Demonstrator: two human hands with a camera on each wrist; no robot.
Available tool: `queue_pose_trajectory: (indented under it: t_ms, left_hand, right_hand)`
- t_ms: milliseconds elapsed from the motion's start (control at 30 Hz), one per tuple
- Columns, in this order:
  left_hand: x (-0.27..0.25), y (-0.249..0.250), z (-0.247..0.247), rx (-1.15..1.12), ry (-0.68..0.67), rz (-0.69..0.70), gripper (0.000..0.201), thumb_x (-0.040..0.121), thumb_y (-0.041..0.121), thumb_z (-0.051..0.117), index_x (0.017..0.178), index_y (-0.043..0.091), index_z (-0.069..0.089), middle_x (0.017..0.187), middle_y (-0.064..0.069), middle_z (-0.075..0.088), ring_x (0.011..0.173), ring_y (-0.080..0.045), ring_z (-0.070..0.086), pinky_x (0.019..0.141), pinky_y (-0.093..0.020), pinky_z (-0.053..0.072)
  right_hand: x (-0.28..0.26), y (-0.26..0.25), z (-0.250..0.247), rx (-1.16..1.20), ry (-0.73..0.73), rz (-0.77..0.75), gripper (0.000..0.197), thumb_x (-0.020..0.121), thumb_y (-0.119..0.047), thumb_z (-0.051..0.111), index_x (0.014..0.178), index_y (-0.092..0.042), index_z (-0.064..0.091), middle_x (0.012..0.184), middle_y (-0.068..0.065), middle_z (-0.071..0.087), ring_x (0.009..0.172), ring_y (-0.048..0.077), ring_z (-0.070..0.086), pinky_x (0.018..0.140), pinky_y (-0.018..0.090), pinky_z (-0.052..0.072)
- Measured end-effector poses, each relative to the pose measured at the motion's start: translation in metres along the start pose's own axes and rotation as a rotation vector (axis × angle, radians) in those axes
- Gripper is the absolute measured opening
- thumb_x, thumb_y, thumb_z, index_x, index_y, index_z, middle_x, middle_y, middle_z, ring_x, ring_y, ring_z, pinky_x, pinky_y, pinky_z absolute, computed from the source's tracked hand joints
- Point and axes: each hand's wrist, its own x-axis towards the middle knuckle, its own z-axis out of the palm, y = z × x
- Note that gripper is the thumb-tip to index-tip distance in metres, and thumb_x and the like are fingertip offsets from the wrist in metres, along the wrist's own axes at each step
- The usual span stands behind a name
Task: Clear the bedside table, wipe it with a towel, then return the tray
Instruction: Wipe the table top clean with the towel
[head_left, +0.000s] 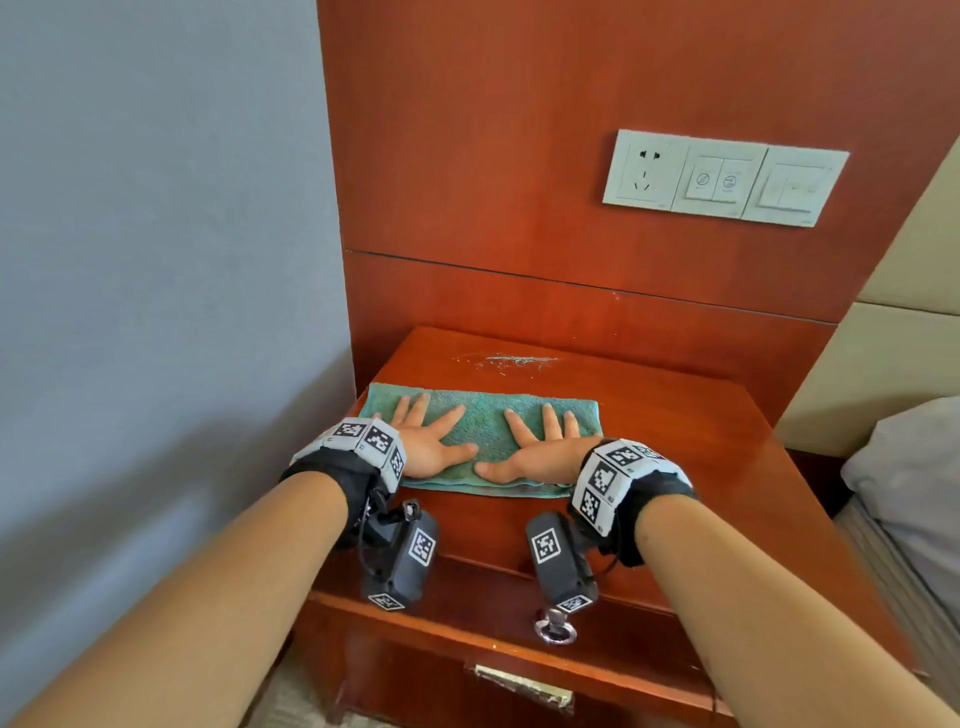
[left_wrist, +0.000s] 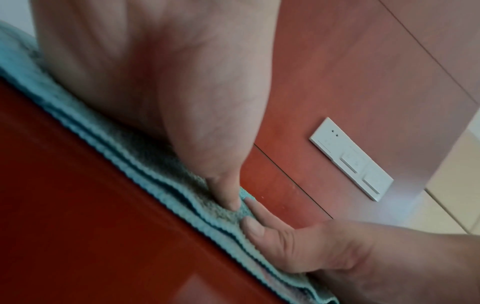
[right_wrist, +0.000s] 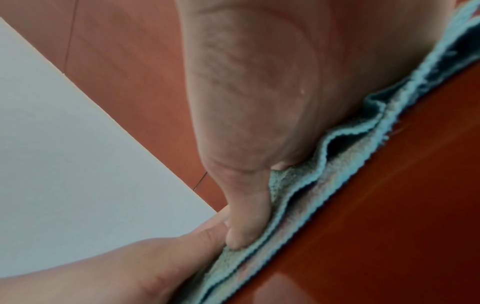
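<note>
Teal towel (head_left: 483, 426) lies folded under both flat, spread hands: left hand (head_left: 431, 441), right hand (head_left: 535, 447).

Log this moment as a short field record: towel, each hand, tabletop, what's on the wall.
towel: green towel, folded, flat on the bedside table
left hand: left hand pressed flat on towel, fingers spread
right hand: right hand pressed flat on towel beside it
tabletop: whitish smear beyond the towel, not yet wiped
wall: socket and switch panel on wood panelling
tray: not in view
</note>
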Motion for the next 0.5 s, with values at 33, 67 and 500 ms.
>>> queue_pose_trajectory:
  t_ms: [33, 67, 500]
  left_hand:
    - [0.002, -0.008, -0.002, -0.002, 0.004, -0.012, 0.074, 0.088, 0.072, 0.028, 0.149, 0.048, -0.007, 0.160, -0.002, -0.022, 0.148, -0.024, -0.021, 0.118, -0.053, -0.007]
    - [0.006, -0.013, -0.003, -0.004, 0.002, -0.021, 0.075, 0.088, 0.073, 0.028, 0.149, 0.048, -0.007, 0.160, -0.002, -0.022, 0.148, -0.025, -0.021, 0.118, -0.053, -0.007]
    - [0.089, -0.015, -0.042, 0.053, -0.047, -0.026, 0.079, 0.086, 0.075, 0.029, 0.148, 0.048, -0.011, 0.160, -0.001, -0.024, 0.147, -0.027, -0.021, 0.116, -0.057, -0.003]
  right_hand:
    - [0.006, -0.007, -0.002, 0.001, -0.011, -0.011, 0.101, 0.078, -0.079, 0.044, 0.153, -0.039, -0.010, 0.160, 0.008, -0.023, 0.146, 0.040, -0.018, 0.114, 0.060, -0.004]
    - [0.010, -0.013, -0.005, 0.039, -0.035, -0.018, 0.102, 0.074, -0.081, 0.045, 0.153, -0.040, -0.005, 0.161, 0.008, -0.019, 0.147, 0.038, -0.017, 0.115, 0.061, -0.005]
    - [0.083, -0.013, -0.042, 0.420, -0.120, 0.064, 0.098, 0.060, -0.090, 0.045, 0.146, -0.045, 0.034, 0.163, 0.004, 0.010, 0.150, 0.029, -0.010, 0.115, 0.061, -0.009]
